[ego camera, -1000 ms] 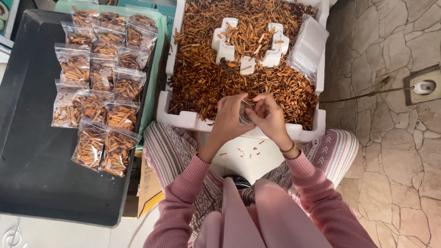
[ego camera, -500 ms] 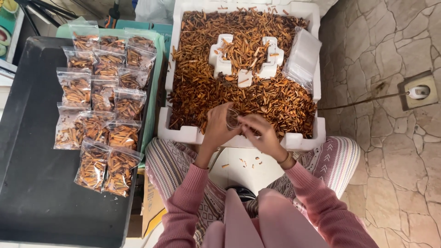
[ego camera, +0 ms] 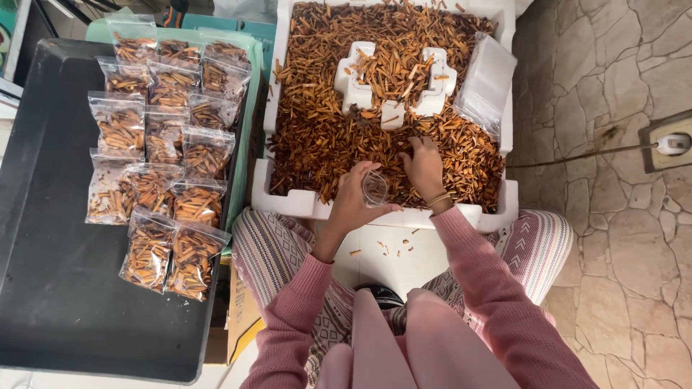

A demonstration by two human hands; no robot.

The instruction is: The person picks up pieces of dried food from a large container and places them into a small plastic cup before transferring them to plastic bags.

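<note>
The small clear bag (ego camera: 375, 189) was transparent and glossy, its mouth held open at the near edge of the white foam box (ego camera: 497, 209). The left hand (ego camera: 353, 202) was closed around it. The right hand (ego camera: 424, 164) lay inside the box, fingers loosely curled on the brown sticks (ego camera: 317, 137). Left of the box, roughly fourteen filled bags (ego camera: 155, 166) lay across a black tray (ego camera: 50, 302).

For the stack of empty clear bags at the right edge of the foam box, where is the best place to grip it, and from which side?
Probably the stack of empty bags is best pinched at its lower end, coming from the right hand side below it. It leans tilted against the foam box wall, so that end stands clear of the brown sticks.
</note>
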